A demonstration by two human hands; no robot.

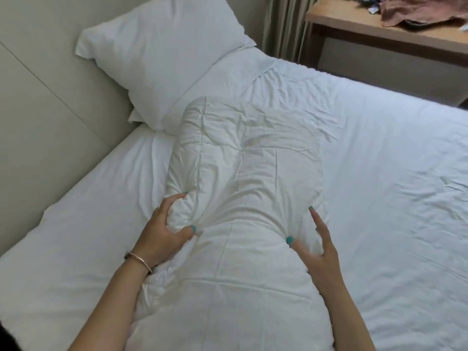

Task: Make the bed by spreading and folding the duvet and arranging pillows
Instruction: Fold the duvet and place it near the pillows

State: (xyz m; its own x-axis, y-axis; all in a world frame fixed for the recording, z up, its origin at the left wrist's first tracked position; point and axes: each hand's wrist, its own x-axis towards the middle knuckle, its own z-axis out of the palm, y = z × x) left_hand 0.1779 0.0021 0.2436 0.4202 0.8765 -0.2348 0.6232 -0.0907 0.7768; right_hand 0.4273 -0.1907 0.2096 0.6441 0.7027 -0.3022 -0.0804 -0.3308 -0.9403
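A white quilted duvet (243, 173), bunched into a long thick roll, lies along the middle of the bed from the bottom edge of the view up toward the pillow. My left hand (164, 229) grips a fold on the roll's left side, thumb and fingers curled round the fabric. My right hand (319, 247) grips the right side, its thumb dug into the top and the fingers running along the edge. A white pillow (162, 54) leans against the headboard at the upper left, its lower corner touching the duvet's far end.
The white sheet (392, 173) covers the mattress on both sides of the roll. A beige padded headboard (45, 105) runs along the left. Beyond the bed stand a curtain (283, 26) and a wooden desk (379, 31) with brown cloth on it.
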